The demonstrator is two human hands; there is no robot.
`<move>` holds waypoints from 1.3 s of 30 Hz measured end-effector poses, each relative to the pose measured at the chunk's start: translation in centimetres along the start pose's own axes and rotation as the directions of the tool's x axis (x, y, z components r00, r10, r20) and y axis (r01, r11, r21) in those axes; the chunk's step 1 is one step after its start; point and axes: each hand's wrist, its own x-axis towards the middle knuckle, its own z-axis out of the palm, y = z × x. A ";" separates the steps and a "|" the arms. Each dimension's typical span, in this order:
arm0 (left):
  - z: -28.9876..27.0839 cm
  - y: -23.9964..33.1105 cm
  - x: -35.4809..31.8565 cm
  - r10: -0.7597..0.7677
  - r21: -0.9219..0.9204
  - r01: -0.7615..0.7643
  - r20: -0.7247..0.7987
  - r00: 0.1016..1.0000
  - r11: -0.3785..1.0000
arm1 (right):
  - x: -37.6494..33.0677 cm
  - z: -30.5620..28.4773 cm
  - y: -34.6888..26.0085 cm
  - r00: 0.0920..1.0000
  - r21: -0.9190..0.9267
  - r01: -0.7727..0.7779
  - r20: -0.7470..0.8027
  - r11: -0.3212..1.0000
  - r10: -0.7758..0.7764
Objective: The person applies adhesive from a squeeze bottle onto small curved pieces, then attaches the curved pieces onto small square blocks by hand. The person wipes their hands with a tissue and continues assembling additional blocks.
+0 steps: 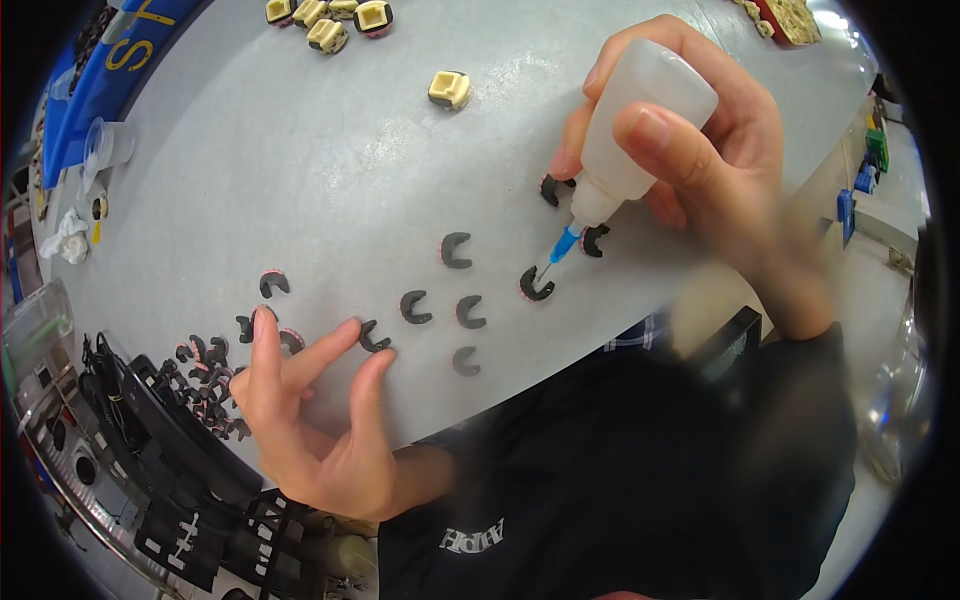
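In the lower left, black arches point(205, 385) lay heaped on the table point(330, 180). Beside them, I saw the left hand point(322, 440) with one arch point(376, 342) pinched between thumb and fingertip. Four loose arches point(413, 307) sat spaced out around the middle of the frame. Right of centre, the bottle's needle point(543, 272) stood at another arch point(531, 290); the right hand point(735, 165) gripped the bottle point(655, 85), nozzle down. The step looked like dosing that arch, though I couldn't see any drop. The next move seemed to call for a steady tip and a gentle squeeze.
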 end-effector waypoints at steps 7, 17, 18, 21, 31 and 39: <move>0.0 -0.1 0.0 0.016 0.001 -0.016 -0.001 1.000 1.000 | -0.2 -0.2 -1.3 0.995 0.046 -0.099 -0.022 0.994 0.100; -0.3 -0.1 0.0 0.014 0.006 -0.014 0.040 0.999 1.000 | 0.4 0.4 3.3 0.865 0.106 0.292 -0.453 0.950 -0.216; -0.4 -0.1 0.0 0.014 0.009 -0.014 0.047 0.999 1.000 | 0.3 0.3 3.5 0.866 0.097 0.288 -0.451 0.953 -0.216; -0.4 -0.2 0.1 0.023 0.002 -0.024 0.058 0.998 1.000 | 0.2 0.2 3.4 0.882 0.062 0.259 -0.423 0.964 -0.209; -0.4 -0.1 0.1 0.025 0.004 -0.025 0.059 0.998 1.000 | 0.3 0.3 2.8 0.905 0.018 0.184 -0.392 0.983 -0.162; -0.6 -0.2 0.0 0.019 0.012 -0.021 0.088 0.996 1.000 | 0.7 0.4 3.2 0.860 0.017 0.282 -0.447 0.959 -0.245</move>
